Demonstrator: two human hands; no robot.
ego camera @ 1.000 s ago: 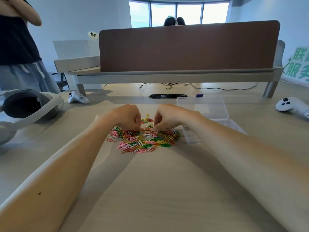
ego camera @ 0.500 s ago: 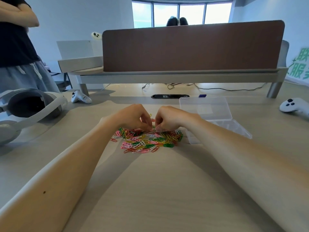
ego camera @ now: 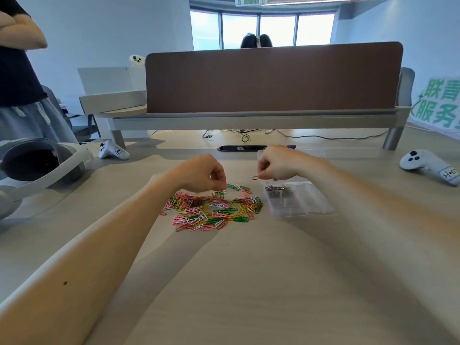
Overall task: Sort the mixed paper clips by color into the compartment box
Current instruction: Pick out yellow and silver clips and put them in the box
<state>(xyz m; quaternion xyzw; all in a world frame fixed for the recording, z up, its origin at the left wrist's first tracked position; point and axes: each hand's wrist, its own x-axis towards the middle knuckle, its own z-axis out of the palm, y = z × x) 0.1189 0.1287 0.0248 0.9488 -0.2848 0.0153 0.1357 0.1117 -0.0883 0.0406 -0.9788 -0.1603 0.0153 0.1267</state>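
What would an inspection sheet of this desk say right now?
Surface: pale wood-look table.
Job's things: mixed paper clips heaped in the centre; clear compartment box to their right, with grey clips in one cell.
Clutter: headset at left; white controller beside it; second controller at right.
Grippers: left hand curled at the pile's far edge, grip unclear; right hand pinches a single clip.
Cables: cables under the divider.
Surroundings: windows; person standing at left.
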